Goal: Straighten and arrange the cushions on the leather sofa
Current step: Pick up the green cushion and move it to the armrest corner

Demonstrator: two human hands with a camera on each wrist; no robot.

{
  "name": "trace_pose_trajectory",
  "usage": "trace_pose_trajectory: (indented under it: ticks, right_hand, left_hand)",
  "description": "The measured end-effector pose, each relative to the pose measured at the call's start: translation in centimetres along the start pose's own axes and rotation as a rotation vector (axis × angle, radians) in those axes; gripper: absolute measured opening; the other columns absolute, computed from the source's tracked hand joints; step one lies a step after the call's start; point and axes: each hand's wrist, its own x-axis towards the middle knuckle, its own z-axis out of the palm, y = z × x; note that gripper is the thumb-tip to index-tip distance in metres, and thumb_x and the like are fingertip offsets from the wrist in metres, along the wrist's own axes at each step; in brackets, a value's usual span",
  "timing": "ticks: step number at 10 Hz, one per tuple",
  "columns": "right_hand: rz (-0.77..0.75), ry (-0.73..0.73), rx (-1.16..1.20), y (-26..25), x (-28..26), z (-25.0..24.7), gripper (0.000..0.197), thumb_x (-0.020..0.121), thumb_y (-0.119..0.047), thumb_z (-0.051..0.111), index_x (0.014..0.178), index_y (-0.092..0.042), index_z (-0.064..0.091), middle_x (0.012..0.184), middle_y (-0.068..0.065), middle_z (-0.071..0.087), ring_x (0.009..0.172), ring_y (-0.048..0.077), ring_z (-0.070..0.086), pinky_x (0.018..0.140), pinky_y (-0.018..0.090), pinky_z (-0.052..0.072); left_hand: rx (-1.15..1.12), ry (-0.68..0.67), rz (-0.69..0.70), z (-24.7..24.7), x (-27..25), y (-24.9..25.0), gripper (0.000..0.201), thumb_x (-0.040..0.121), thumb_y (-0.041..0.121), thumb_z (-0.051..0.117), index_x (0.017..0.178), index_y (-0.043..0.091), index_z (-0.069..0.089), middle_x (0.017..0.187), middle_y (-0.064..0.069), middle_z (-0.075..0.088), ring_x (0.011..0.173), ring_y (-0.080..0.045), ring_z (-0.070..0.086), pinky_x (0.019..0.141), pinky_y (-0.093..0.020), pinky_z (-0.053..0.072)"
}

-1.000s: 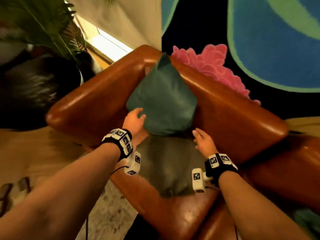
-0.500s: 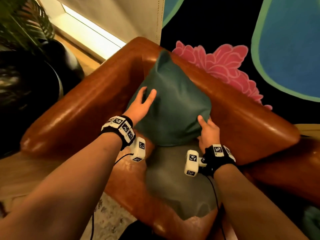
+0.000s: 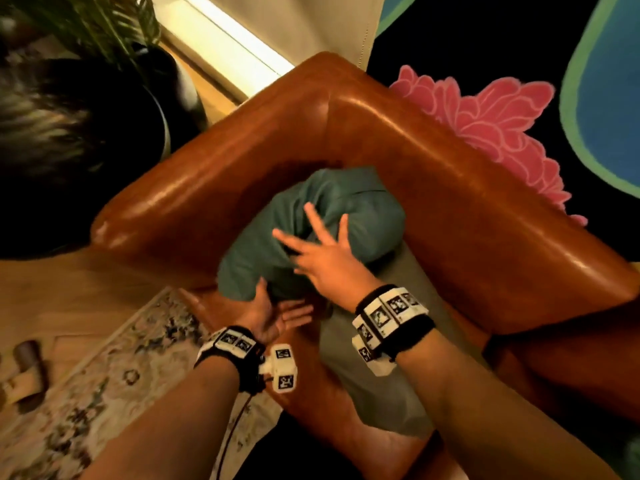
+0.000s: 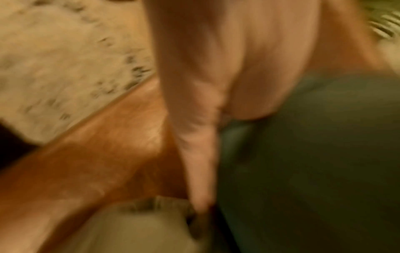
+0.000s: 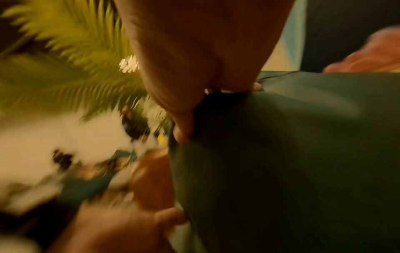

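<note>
A dark green cushion (image 3: 346,209) lies squashed into the corner of the brown leather sofa (image 3: 450,202). My right hand (image 3: 322,251) presses on top of it with straight, spread fingers. My left hand (image 3: 277,313) is palm-up at the cushion's lower left edge, thumb against the fabric. A flat grey-olive cushion (image 3: 377,368) lies on the seat in front. In the blurred left wrist view the left hand (image 4: 205,119) runs along the green cushion (image 4: 314,162). In the right wrist view the right hand (image 5: 205,68) lies on the green cushion (image 5: 281,154).
A potted palm in a dark pot (image 3: 86,116) stands left of the sofa arm. A pale patterned rug (image 3: 104,393) covers the wooden floor at lower left. Behind the backrest is a dark surface with a pink flower design (image 3: 491,123).
The green cushion stood upright in the corner; now it is pushed down and crumpled. My right hand moved onto its top, and my left hand dropped to its lower edge.
</note>
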Motion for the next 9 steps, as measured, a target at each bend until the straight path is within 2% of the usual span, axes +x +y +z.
trace_pose_trajectory:
  ticks: [1, 2, 3, 4, 5, 6, 7, 8, 9]
  right_hand:
    - [-0.126, -0.449, -0.130, -0.6, -1.0, 5.7, 0.038, 0.096, -0.019, 0.052, 0.130, -0.030, 0.062, 0.166, -0.009, 0.019, 0.155, 0.023, -0.011, 0.106, 0.070, -0.019]
    - [-0.109, -0.274, 0.299, -1.8, -2.1, 7.8, 0.041, 0.093, -0.014, 0.053, 0.131, -0.022, 0.066, 0.150, -0.004, 0.050, 0.152, 0.016, 0.024, 0.121, 0.051, -0.010]
    - [0.299, 0.360, 0.744, -1.1, -2.1, 7.1, 0.037, 0.089, -0.007, 0.054, 0.120, -0.011, 0.074, 0.139, 0.008, 0.061, 0.134, 0.016, 0.053, 0.121, 0.030, 0.028]
    - [0.904, 0.542, 0.771, 3.6, -2.3, 6.2, 0.050, 0.096, -0.023, 0.054, 0.146, -0.020, 0.052, 0.159, 0.019, 0.031, 0.147, 0.030, 0.033, 0.120, 0.032, 0.026]
    - [1.115, 0.161, 1.142, 5.7, -2.6, 6.5, 0.067, 0.098, -0.053, 0.048, 0.156, -0.047, 0.014, 0.165, 0.002, 0.020, 0.149, 0.027, 0.027, 0.118, 0.050, 0.030]
    - [0.895, -0.028, 1.382, 4.5, -2.3, 7.2, 0.068, 0.101, -0.050, 0.047, 0.150, -0.059, 0.001, 0.163, -0.015, 0.022, 0.146, 0.020, 0.031, 0.107, 0.051, 0.036]
    - [0.721, -0.065, 1.383, 4.4, -2.6, 8.6, 0.071, 0.104, -0.034, 0.049, 0.155, -0.050, 0.002, 0.166, -0.010, 0.016, 0.151, 0.013, 0.021, 0.117, 0.043, 0.028]
    - [0.806, 0.060, 1.170, 6.7, -5.8, 9.8, 0.067, 0.101, -0.018, 0.055, 0.158, -0.030, 0.021, 0.161, 0.005, 0.033, 0.148, 0.018, 0.032, 0.121, 0.034, 0.029]
    - [1.045, 0.111, 0.673, 10.8, -11.7, 11.1, 0.058, 0.097, -0.031, 0.057, 0.152, -0.038, 0.038, 0.156, 0.001, 0.042, 0.143, 0.026, 0.041, 0.118, 0.045, 0.033]
  left_hand:
    - [0.074, 0.188, 0.141, -2.6, 0.3, -0.2, 0.040, 0.106, 0.027, 0.036, 0.134, 0.003, 0.053, 0.074, -0.011, 0.075, 0.060, -0.027, 0.073, 0.045, -0.036, 0.059]
    - [0.071, 0.124, 0.252, -4.3, -0.3, 2.1, 0.054, 0.102, 0.056, 0.032, 0.122, 0.018, 0.064, 0.085, -0.002, 0.078, 0.071, -0.020, 0.076, 0.055, -0.037, 0.062]
    - [0.147, 0.109, 0.402, -3.6, -0.9, 3.4, 0.046, 0.099, 0.051, 0.049, 0.131, 0.020, 0.058, 0.114, -0.001, 0.074, 0.097, -0.019, 0.073, 0.066, -0.034, 0.061]
    - [0.325, 0.338, 0.403, -3.6, 0.8, 3.5, 0.068, 0.072, 0.039, 0.081, 0.129, 0.013, 0.055, 0.122, -0.014, 0.068, 0.096, -0.028, 0.070, 0.063, -0.042, 0.061]
    - [0.495, 0.445, 0.398, -3.6, 0.9, 3.6, 0.054, 0.076, 0.018, 0.072, 0.122, -0.006, 0.058, 0.118, -0.023, 0.067, 0.096, -0.032, 0.071, 0.071, -0.046, 0.063]
    - [0.517, 0.547, 0.438, -4.6, 0.0, 4.6, 0.037, 0.094, 0.000, 0.050, 0.129, -0.012, 0.053, 0.123, -0.025, 0.064, 0.100, -0.031, 0.070, 0.077, -0.039, 0.063]
    - [0.415, 0.567, 0.511, -5.8, -1.1, 4.9, 0.037, 0.097, 0.004, 0.047, 0.130, -0.011, 0.051, 0.126, -0.028, 0.062, 0.094, -0.028, 0.065, 0.076, -0.031, 0.062]
    - [0.291, 0.481, 0.430, -5.7, -1.8, 3.1, 0.037, 0.099, 0.008, 0.055, 0.129, -0.014, 0.047, 0.114, -0.029, 0.059, 0.087, -0.022, 0.054, 0.056, -0.005, 0.046]
    - [0.380, 0.549, 0.325, -4.4, -2.2, 0.2, 0.024, 0.089, 0.005, 0.063, 0.105, -0.012, 0.059, 0.110, -0.031, 0.061, 0.081, -0.022, 0.053, 0.062, -0.011, 0.051]
